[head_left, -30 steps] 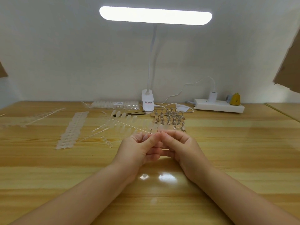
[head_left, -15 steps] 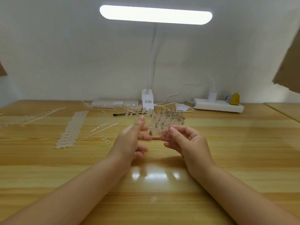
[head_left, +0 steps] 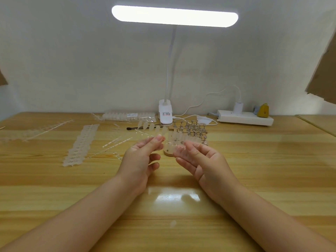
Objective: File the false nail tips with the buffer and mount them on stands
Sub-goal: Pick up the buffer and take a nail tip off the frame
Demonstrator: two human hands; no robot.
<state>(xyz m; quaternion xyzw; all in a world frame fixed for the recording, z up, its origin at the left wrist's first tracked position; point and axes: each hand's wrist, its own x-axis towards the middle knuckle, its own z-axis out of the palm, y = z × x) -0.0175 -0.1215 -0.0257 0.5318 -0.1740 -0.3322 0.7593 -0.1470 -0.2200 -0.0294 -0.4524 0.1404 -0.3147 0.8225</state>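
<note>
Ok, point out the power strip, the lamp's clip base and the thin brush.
power strip (head_left: pixel 243 118), head view, on its white top face
lamp's clip base (head_left: pixel 165 113), head view, on the white clip body
thin brush (head_left: pixel 135 127), head view, on its dark handle

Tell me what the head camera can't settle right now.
- Strip of nail tips: motion-blurred and translucent; count unreadable.
- Left hand and right hand: where fingers meet the strip is smeared, grip unclear.
- Stands: too small, partly behind the strip; mounted tips can't be told.
- Buffer: not identifiable.

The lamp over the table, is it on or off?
On. The lamp bar glows bright white, and its glare shines off the table.
</note>
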